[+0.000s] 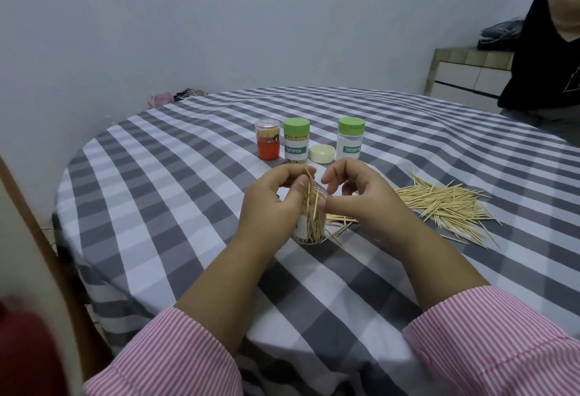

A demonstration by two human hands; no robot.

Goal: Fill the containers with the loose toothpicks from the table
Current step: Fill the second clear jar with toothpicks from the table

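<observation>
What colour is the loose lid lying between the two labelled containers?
Cream, a pale yellowish white; the loose lid shows in the head view.

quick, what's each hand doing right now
Left hand: closed around the open jar, pinching toothpicks at its mouth.
Right hand: fingers curled at the jar's rim, steadying it.

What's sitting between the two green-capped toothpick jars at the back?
In the head view, a cream-coloured lid lies on the tablecloth between the full green-capped jar and the empty-looking one, slightly in front of both. Nothing else sits there.
</observation>
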